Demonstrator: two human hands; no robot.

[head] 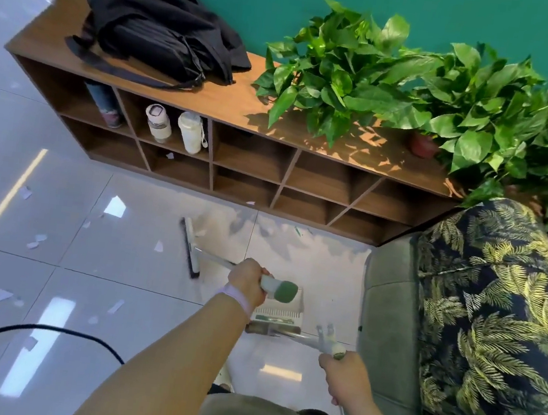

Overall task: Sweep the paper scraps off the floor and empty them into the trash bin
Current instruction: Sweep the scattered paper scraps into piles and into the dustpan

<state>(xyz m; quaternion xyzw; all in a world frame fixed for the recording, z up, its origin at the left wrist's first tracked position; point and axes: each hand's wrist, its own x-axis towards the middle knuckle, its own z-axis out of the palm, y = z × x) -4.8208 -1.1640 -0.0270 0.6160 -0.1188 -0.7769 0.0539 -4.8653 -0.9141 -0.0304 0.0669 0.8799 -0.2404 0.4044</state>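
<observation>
My left hand (247, 281) grips the white, green-capped handle of a broom. The broom's head (190, 247) rests on the pale tile floor in front of the shelf. My right hand (346, 378) grips the handle of a white dustpan (277, 315), which stands on the floor between my hands. White paper scraps lie scattered over the tiles to the left: a larger one (115, 206), smaller ones (158, 246) (3, 294), and one (200, 232) right by the broom head. No trash bin is in view.
A low wooden cubby shelf (210, 96) runs along the green wall, with a black backpack (159, 34) and potted plants (344, 74) on top and bottles (190, 131) inside. A leaf-patterned sofa (493, 320) stands at the right. A black cable (43, 330) crosses the floor at lower left.
</observation>
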